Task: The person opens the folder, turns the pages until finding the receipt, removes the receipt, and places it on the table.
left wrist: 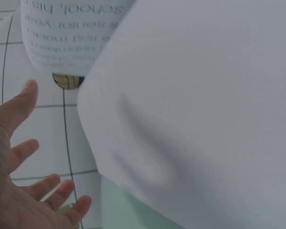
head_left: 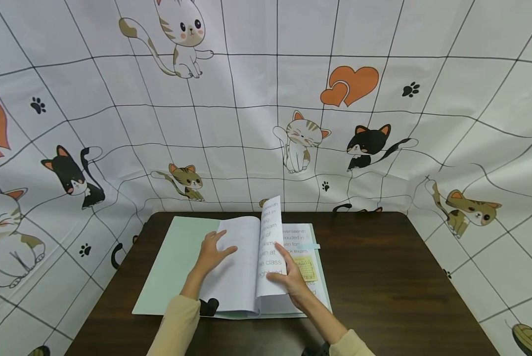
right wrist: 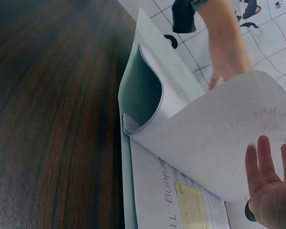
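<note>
An open folder (head_left: 172,267) with pale green covers lies on the table, its printed sheets bound inside. My right hand (head_left: 294,282) holds a lifted page (head_left: 270,247), which stands curled near the middle; thumb and forefinger show on its printed side. Against the page's back (right wrist: 205,129), in the right wrist view, lie several straight fingers (right wrist: 265,157). Over the blank left-hand page (head_left: 230,277), my left hand (head_left: 210,252) spreads its fingers and grips nothing. In the left wrist view the left hand (left wrist: 28,171) is beside the sheet's edge.
A yellow sticky note (head_left: 305,268) and a light blue tab (head_left: 309,246) sit on the right-hand printed sheet. Dark wooden table (head_left: 390,287) extends around the folder. Behind it hangs a white sheet (head_left: 257,128) patterned with grid lines and cats.
</note>
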Tool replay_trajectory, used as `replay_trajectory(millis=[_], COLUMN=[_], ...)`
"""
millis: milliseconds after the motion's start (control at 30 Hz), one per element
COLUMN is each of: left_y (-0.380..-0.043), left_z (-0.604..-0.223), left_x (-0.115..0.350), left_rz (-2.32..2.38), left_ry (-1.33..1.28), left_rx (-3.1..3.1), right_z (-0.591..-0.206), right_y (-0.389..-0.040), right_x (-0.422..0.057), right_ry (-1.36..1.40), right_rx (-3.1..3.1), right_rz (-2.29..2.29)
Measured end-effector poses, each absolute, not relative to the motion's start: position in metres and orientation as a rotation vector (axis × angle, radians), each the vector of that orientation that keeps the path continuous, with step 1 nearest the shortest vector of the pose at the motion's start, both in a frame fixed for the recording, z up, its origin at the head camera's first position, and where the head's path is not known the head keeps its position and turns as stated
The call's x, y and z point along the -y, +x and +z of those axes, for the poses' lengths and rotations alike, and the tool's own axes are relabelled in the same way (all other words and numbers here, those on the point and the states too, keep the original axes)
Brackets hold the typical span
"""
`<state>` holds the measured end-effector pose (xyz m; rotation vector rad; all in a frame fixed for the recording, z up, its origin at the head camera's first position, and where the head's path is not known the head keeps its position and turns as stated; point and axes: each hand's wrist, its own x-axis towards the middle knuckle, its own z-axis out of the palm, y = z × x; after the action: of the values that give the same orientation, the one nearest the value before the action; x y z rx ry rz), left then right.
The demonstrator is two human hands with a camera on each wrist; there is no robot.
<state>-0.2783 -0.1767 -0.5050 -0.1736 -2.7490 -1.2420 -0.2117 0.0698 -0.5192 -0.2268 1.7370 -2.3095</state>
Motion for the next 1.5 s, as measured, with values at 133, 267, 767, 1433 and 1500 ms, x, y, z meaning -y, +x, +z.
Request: replay_trajectory(millis=[133,267,767,1433,1500], left_y=[-0.277,-0.275,-0.277,-0.272,-0.271], left_z=[-0.494,-0.484,-0.469,-0.461,-0.460], left_x=[0.160,0.144,0.093,0.080,0.081], left_rz=[-1.308,-1.361,-1.750,-1.727,-1.706], left_ry=[-0.232,-0.280,-0.346,-0.395,-0.412], left_rx=[2.687,2.652,2.636,2.609,2.612], right_z=[-0.518,-0.517,-0.513,-0.510,-0.510], right_y=[-0.209,-0.208,-0.195,-0.192,-0.192], right_x=[-0.068,-0.067,-0.055,-0.047,-0.047], right_ry=[-0.227,-0.239,-0.396,-0.227,-0.228], right_rx=[-1.749,-1.749,-1.712,-1.816,-1.812], right_rz=[-2.319,-2.334,-2.342,-2.332,-2.330])
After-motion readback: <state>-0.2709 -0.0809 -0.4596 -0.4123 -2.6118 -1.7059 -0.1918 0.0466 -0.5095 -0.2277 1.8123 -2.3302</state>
